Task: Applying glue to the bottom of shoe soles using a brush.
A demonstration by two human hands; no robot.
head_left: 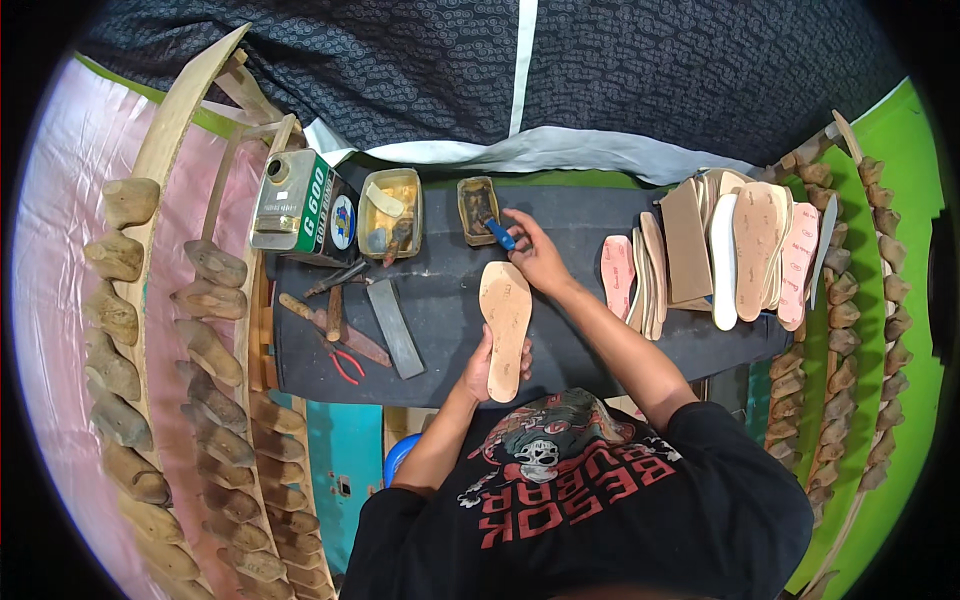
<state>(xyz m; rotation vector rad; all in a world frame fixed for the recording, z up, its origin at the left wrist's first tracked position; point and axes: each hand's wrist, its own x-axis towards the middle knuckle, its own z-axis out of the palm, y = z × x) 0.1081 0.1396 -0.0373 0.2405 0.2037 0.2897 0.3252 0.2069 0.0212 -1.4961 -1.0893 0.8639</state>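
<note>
My left hand (483,365) grips a tan shoe insole (505,325) along its lower left side, with fingers showing at its right edge. The insole stands lengthwise away from me, wide end at the far side. Beyond it, my right hand (538,258) has its fingers and thumb at the blue handle (498,235) of what looks like a brush. The handle slants over the near right corner of a small dark-stained tub (478,205). Whatever end is inside the tub cannot be made out among the dark contents.
Leaning insoles (755,250) and a smaller bundle (640,270) stand right. Left are a metal can (300,210), a larger tub (390,215), a hammer (334,310), red-handled pliers (348,365) and a grey bar-shaped block (395,328). Racks of wooden shoe lasts (205,350) flank the dark-covered table (440,300).
</note>
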